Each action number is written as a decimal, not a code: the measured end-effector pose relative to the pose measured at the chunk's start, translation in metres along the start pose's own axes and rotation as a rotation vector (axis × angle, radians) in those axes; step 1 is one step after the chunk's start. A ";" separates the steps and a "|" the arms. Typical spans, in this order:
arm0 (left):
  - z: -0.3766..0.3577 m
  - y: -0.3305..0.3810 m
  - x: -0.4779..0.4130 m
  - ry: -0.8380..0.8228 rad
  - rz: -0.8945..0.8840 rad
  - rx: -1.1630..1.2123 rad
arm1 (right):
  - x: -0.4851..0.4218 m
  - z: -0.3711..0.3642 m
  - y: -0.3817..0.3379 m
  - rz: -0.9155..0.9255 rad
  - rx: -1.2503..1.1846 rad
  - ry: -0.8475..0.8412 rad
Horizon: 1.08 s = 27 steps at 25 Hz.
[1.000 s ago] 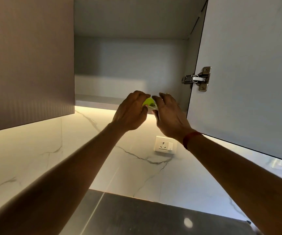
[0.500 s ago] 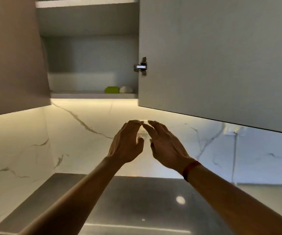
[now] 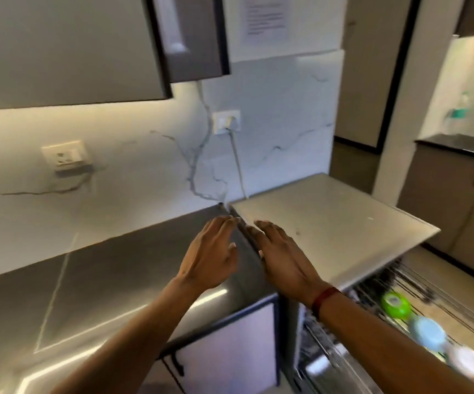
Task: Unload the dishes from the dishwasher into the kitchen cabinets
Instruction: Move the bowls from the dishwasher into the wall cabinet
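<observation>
Both of my hands hang in the air above the counter, side by side and holding nothing. My left hand (image 3: 211, 253) has relaxed, straight fingers; my right hand (image 3: 282, 251) is the same, with a red band at the wrist. Low on the right, the dishwasher's pulled-out wire rack (image 3: 435, 297) carries a green bowl (image 3: 395, 305), a pale blue bowl (image 3: 427, 332) and a white bowl (image 3: 469, 362), all blurred. The open upper cabinet door (image 3: 68, 49) fills the top left.
A dark grey counter (image 3: 102, 280) runs along the marble wall, which has two sockets (image 3: 64, 157) and a hanging cable (image 3: 237, 163). The dishwasher's light top (image 3: 329, 220) adjoins the counter. A lower cabinet door (image 3: 230, 348) sits below. Another counter (image 3: 457, 145) stands far right.
My hands released the green bowl on the cabinet shelf, then came down empty. The view swung down and right from the cabinet to the counter and the dishwasher rack.
</observation>
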State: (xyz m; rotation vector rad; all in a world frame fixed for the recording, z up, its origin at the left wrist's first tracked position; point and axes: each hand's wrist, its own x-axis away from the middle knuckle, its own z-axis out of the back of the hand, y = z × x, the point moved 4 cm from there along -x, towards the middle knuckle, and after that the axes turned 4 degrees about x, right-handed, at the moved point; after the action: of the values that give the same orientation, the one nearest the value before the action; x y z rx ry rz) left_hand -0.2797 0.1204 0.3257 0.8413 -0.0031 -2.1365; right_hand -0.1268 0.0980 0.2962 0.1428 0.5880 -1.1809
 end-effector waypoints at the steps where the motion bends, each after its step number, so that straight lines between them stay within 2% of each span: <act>1: -0.022 0.018 -0.001 -0.033 -0.022 0.032 | 0.023 0.004 0.022 -0.055 0.010 -0.008; 8: -0.153 0.101 -0.014 -0.234 -0.093 0.202 | 0.155 0.008 0.133 -0.418 0.098 -0.073; 14: -0.239 0.162 -0.026 -0.406 -0.177 0.369 | 0.239 0.006 0.189 -0.682 0.171 -0.130; 22: -0.337 0.208 -0.020 -0.654 -0.336 0.477 | 0.305 -0.004 0.225 -0.902 0.224 -0.178; 27: -0.381 0.219 -0.013 -0.777 -0.343 0.455 | 0.333 -0.018 0.250 -1.006 0.187 -0.255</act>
State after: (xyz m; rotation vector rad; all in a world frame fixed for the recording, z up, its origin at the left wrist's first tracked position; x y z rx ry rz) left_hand 0.0948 0.0883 0.0976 0.1985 -0.8184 -2.7131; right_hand 0.1750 -0.0727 0.0649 -0.1739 0.3049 -2.1914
